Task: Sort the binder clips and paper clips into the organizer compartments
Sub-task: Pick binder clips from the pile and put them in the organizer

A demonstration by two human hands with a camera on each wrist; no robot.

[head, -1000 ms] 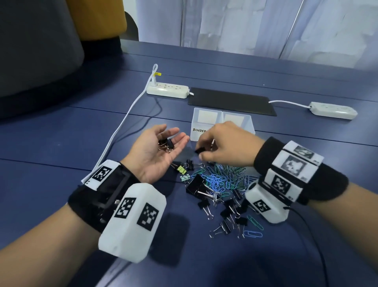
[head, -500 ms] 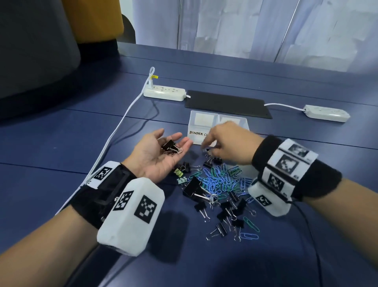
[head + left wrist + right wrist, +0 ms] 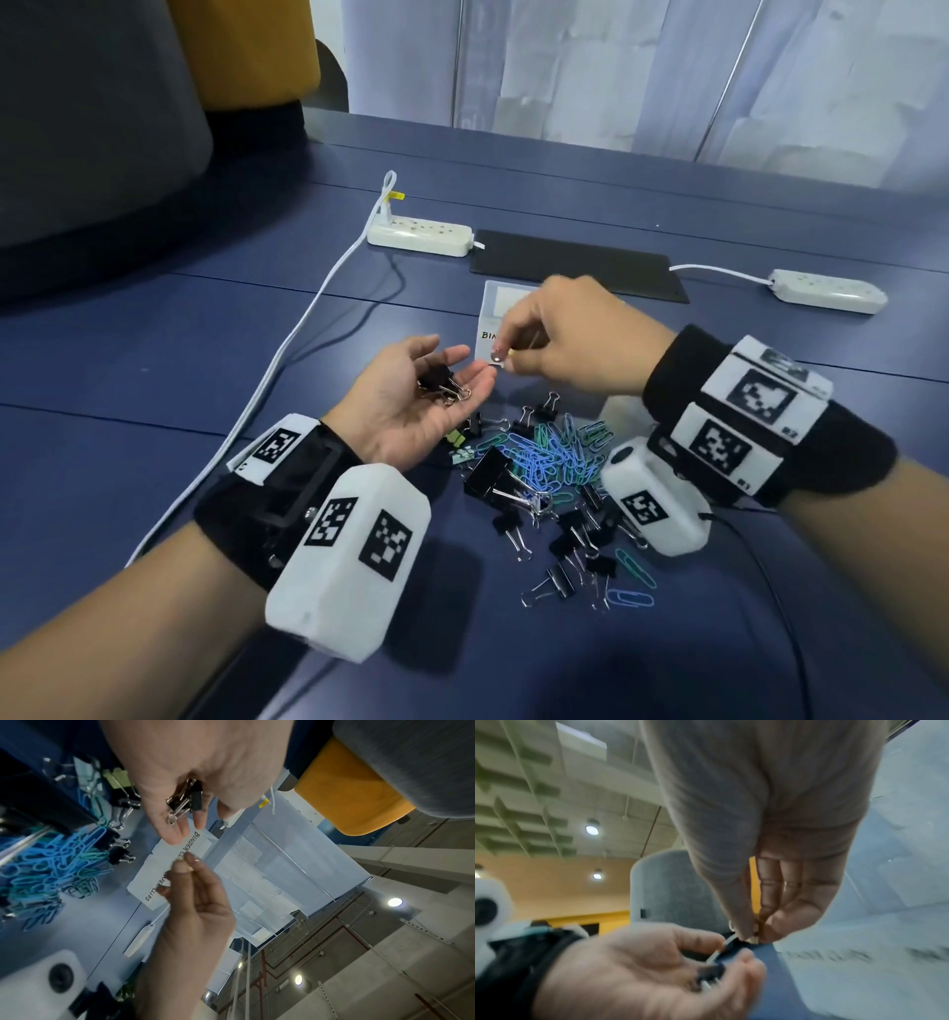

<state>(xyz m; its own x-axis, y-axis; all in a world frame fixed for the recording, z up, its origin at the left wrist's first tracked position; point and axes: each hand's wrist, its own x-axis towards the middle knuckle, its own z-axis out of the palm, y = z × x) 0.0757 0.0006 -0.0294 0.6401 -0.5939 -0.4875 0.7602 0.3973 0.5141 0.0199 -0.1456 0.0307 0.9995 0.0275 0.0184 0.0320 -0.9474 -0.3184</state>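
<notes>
My left hand (image 3: 405, 406) lies palm up with relaxed fingers, carrying several small black binder clips (image 3: 442, 386) (image 3: 183, 798). My right hand (image 3: 560, 339) pinches one small binder clip (image 3: 732, 943) by its wire handle, just beyond the left fingertips. Behind it stands the white organizer (image 3: 500, 300), mostly hidden in the head view; the left wrist view shows its labels "BINDER CLIPS" and "PAPER CLIPS" (image 3: 156, 880). On the table below lie a heap of blue and green paper clips (image 3: 549, 457), one large black binder clip (image 3: 488, 473) and several small ones (image 3: 570, 537).
A black mat (image 3: 575, 264) lies behind the organizer. A white power strip (image 3: 418, 237) with its cable (image 3: 287, 349) running toward me is at the left, another power strip (image 3: 827, 290) at the right. A grey and yellow chair (image 3: 102, 128) stands at the far left.
My right hand has lifted from the heap with a binder clip and moved left and up to the left hand's fingertips. The left hand stayed palm up with its clips.
</notes>
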